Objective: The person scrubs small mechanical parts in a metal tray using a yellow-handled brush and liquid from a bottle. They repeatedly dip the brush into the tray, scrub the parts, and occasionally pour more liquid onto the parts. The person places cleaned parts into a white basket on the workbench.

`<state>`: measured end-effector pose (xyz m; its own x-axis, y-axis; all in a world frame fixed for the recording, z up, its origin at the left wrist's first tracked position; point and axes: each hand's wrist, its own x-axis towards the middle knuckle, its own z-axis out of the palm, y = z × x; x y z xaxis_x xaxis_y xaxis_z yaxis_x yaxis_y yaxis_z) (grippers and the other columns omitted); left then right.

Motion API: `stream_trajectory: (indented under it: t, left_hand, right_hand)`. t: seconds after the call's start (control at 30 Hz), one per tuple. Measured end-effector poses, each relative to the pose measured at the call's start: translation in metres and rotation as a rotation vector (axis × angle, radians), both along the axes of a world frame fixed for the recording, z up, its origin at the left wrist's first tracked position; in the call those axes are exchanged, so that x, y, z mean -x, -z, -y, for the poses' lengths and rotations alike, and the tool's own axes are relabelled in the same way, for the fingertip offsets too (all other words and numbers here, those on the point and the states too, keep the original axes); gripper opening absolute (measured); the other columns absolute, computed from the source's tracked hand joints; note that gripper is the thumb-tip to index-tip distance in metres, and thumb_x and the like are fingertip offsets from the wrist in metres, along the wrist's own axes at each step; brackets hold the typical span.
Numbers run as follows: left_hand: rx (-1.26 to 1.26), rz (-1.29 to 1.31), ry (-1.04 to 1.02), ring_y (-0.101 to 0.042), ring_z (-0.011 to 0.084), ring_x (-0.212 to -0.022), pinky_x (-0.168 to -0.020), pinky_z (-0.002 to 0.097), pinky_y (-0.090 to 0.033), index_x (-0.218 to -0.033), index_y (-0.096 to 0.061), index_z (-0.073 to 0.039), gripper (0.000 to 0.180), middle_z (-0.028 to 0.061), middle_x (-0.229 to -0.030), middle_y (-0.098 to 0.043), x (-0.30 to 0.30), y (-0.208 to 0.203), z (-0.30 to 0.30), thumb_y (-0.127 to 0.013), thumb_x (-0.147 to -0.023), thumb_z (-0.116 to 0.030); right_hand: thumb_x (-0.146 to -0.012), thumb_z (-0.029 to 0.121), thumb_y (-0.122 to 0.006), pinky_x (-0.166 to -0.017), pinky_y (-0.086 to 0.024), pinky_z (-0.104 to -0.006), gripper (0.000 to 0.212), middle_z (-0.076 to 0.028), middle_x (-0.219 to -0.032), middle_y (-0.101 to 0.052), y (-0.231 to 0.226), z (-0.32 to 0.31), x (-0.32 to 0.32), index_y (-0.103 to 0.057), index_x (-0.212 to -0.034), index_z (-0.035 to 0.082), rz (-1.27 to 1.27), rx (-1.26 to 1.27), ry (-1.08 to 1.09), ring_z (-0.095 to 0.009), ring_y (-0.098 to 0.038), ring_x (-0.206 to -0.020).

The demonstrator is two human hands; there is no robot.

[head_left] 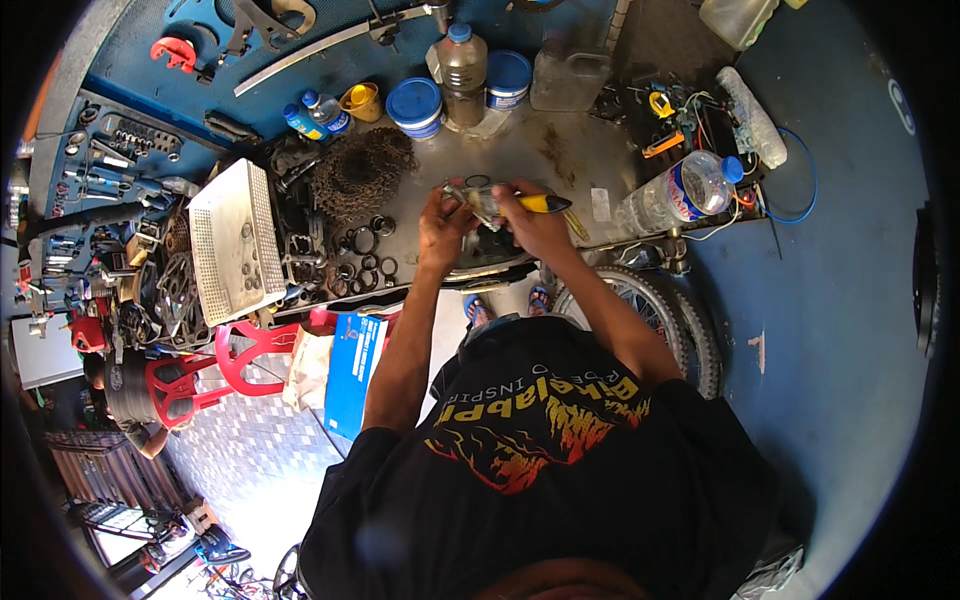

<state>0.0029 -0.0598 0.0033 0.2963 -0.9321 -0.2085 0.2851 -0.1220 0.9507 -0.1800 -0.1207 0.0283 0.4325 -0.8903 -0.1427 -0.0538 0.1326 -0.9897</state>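
Over the metal workbench (560, 165), my left hand (443, 228) is closed on a small silvery metal part (480, 200), whose exact kind I cannot make out. My right hand (537, 222) grips a tool with a yellow-and-black handle (540, 203). The handle points off to the right, and the tool's working end meets the metal part between my hands. A dark ring (478, 182) lies on the bench just beyond them. Below my hands, a dark object at the bench's front edge is partly hidden.
Left of my hands lie a heap of bicycle chains (360, 170), several dark rings (372, 255) and a white perforated basket (238, 245). Blue-lidded tubs (414, 105) and a large bottle (463, 80) stand behind. A clear bottle (680, 192) lies right. Another person (130, 400) is far left.
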Motion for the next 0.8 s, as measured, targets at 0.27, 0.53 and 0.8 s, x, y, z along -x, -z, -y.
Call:
stream_trajectory:
  t: [0.27, 0.53, 0.8]
  left_hand:
    - [0.036, 0.231, 0.052, -0.07, 0.0214, -0.114, -0.095, 0.0362, -0.061, -0.141, -0.053, -0.008, 0.036, 0.0094, -0.122, -0.069, -0.003, -0.006, 0.005, -0.062, -0.106, -0.004]
    - [0.067, -0.107, 0.036, -0.072, 0.024, -0.108, -0.096, 0.0395, -0.062, -0.152, -0.049, -0.011, 0.045, 0.0098, -0.118, -0.067, -0.01, -0.005, 0.004, -0.059, -0.108, -0.005]
    - [-0.114, -0.206, -0.081, -0.074, 0.0229, -0.099, -0.088, 0.041, -0.064, -0.155, -0.047, -0.009, 0.053, 0.0098, -0.114, -0.072, -0.004, 0.02, 0.01, -0.066, -0.106, -0.009]
  right_hand:
    - [-0.105, 0.046, -0.068, -0.044, -0.043, -0.0249, 0.039, -0.001, -0.07, -0.066, -0.015, 0.006, 0.002, -0.069, -0.11, 0.008, -0.162, -0.053, 0.083, -0.006, -0.055, -0.052]
    - [-0.102, 0.045, -0.07, -0.056, -0.054, -0.0302, 0.035, -0.004, -0.079, -0.072, 0.011, 0.007, 0.021, -0.072, -0.104, 0.011, -0.447, -0.034, -0.05, -0.013, -0.07, -0.068]
    - [-0.098, 0.049, -0.074, -0.074, -0.055, -0.0387, 0.039, -0.011, -0.083, -0.074, 0.015, 0.0, 0.031, -0.075, -0.104, 0.01, -0.559, 0.366, -0.013, -0.027, -0.073, -0.079]
